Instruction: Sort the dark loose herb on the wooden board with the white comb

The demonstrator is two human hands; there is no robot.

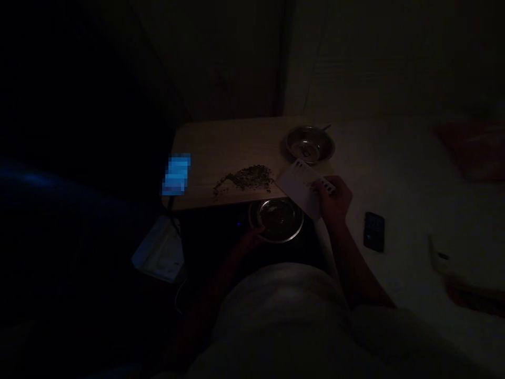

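Observation:
In dim light, my right hand [335,202] is closed on a pale sheet of paper or card [302,187] with a row of dark holes or marks along its far edge. The sheet is tilted over the table's front edge. My left hand [254,238] grips the rim of a round metal bowl [296,226], held just below that edge; dark bits lie inside it. A loose heap of small dark dried pieces [252,178] is spread on the wooden tabletop [232,138], left of the sheet.
Behind the sheet stands a second metal bowl [321,155] with a utensil handle over its rim. A bluish lit screen [176,173] is at the table's left end. A phone [374,231] lies on the pale surface at right. A whitish container [160,250] sits lower left.

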